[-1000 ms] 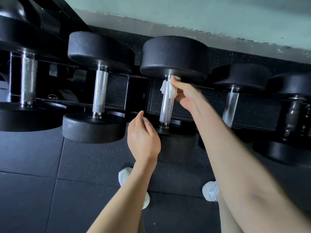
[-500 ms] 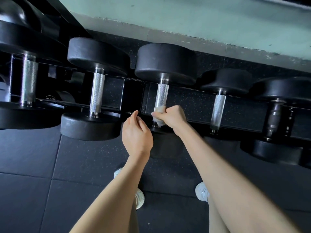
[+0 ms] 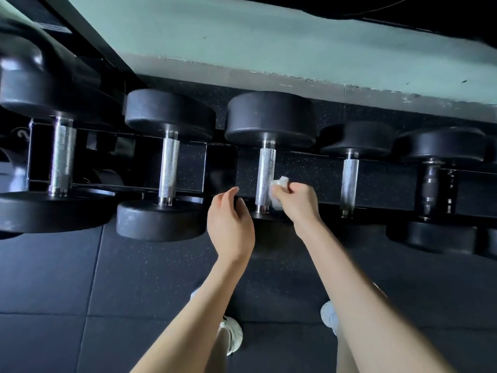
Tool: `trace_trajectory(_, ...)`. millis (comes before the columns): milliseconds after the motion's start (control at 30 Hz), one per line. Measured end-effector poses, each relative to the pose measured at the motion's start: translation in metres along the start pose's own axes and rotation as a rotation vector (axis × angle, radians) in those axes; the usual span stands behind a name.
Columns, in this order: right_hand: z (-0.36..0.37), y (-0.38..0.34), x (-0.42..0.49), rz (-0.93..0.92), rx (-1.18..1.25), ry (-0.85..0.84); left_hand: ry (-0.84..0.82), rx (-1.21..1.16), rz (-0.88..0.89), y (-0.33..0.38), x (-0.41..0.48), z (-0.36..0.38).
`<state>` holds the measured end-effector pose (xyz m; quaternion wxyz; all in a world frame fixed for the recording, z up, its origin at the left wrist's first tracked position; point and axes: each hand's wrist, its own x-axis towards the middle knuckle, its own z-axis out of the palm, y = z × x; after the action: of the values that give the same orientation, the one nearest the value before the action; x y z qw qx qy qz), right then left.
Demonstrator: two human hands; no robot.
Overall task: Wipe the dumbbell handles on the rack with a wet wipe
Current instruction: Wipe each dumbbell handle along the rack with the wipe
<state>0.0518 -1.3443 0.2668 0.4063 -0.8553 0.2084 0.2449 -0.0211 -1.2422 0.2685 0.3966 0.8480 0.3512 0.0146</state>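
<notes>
Right hand (image 3: 295, 203) pinches the bunched wipe (image 3: 280, 184) against the near end of the middle handle (image 3: 266, 168), left hand (image 3: 231, 224) hangs loose just beside it; whether the other handles (image 3: 169, 170) are done, I can't tell

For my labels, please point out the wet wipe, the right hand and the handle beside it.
wet wipe (image 3: 281, 182): head view, bunched white top.
right hand (image 3: 298, 203): head view, back of hand.
handle (image 3: 266, 170): head view, knurled middle.

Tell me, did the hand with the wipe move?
Yes. The right hand with the wet wipe slid along the handle, from its far end to its near end.
</notes>
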Motion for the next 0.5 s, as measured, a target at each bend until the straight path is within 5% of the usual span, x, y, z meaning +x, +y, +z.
trace_trajectory(67,-0.001,-0.012,-0.011,-0.013,-0.004,-0.178,0.035,-0.023,0.098,0.005,0.001,-0.009)
trace_trajectory(167,-0.002,-0.02,-0.02,-0.012,-0.027,-0.285,-0.223,-0.15,-0.011,0.016,0.014,-0.013)
trace_trajectory(300,0.001,-0.015,-0.023,-0.034,-0.016,-0.192,-0.481,-0.022,-0.079,0.026,0.036,0.0)
trace_trajectory(500,0.003,0.016,-0.02,-0.185,-0.213,0.137,-0.486,-0.254,-0.325,0.028,0.056,0.023)
